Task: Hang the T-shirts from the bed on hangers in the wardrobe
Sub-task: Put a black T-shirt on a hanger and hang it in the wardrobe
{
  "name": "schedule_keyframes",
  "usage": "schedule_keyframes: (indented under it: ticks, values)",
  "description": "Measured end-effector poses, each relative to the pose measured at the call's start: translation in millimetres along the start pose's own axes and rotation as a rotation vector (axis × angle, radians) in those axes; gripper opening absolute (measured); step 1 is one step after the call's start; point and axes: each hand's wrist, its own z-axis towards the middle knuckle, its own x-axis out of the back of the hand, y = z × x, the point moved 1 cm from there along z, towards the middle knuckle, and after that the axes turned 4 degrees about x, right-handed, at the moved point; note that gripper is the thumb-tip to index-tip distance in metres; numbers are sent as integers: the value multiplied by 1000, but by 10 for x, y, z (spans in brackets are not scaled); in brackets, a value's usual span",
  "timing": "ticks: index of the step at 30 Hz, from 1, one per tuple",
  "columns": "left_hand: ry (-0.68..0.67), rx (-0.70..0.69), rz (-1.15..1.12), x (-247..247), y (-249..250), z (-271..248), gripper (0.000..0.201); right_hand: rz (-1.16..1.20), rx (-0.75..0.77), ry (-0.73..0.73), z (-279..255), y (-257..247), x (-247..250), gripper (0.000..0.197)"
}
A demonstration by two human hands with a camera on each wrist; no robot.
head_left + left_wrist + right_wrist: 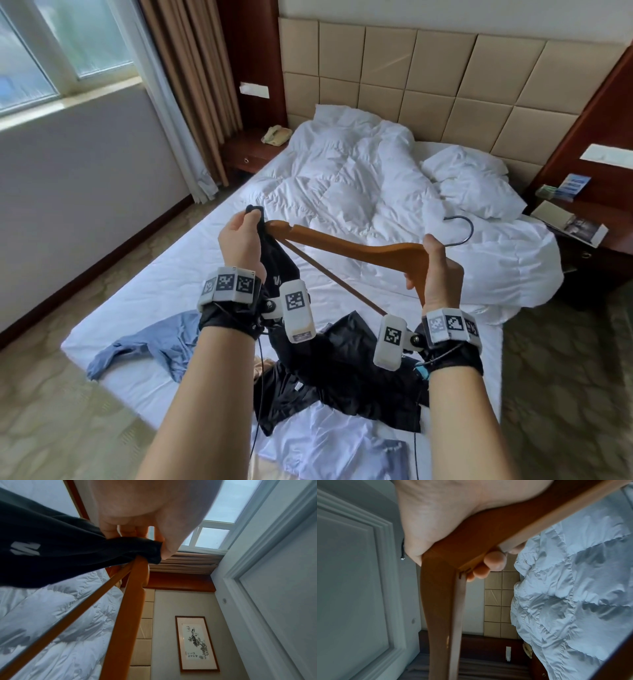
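The left hand (239,236) is pinching a bunched fold of the black T-shirt (274,263) between curled fingers (109,530) and thumb, right at the left tip of the wooden hanger (342,245), while the right hand (436,270) is wrapping its fingers (494,561) around the hanger's middle, just under the metal hook (462,229). Both hands are closed tightly on what they are carrying and neither is free. The T-shirt is looking light, limp and prone to slipping off smooth wood, so it is probably best taken at the collar or shoulder seam, where the cloth is doubled and will not stretch; the hanger is looking stiff and light, and the thick centre by the hook seems the steadiest place to hold it. From the left hand the T-shirt is dropping down between the 2 forearms, and its lower part is lying crumpled on the bed (164,270) below the wrists. The left wrist view is showing the cloth draped over the hanger's end, touching the wood; whether that end is already inside the collar or a sleeve cannot be told. Around the black cloth, a blue garment (150,346) is lying to the left on the sheet and a pale one (325,442) nearer the foot. Further out, a white duvet (359,178) is heaped toward the padded headboard (445,78).
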Motion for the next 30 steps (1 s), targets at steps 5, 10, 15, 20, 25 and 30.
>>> schedule_keyframes:
  ticks: [5,10,15,20,25,30]
  values:
    - [-40,-82,221,-32,22,-18,17,0,11,-26,43,-3,58,64]
    - [-62,-231,554,-143,58,-91,15,-34,73,-97,77,-79,73,67]
    - [-129,-321,735,-231,32,-163,17,-83,161,-231,118,-117,102,81]
    - [-222,-356,863,-299,-24,-224,20,-35,240,-412,102,-115,135,59]
    - [-342,-393,899,-385,-67,-330,24,-46,276,-504,64,-113,105,25]
    - [-478,-423,903,-562,-150,-493,30,-106,306,-553,-21,-66,-72,21]
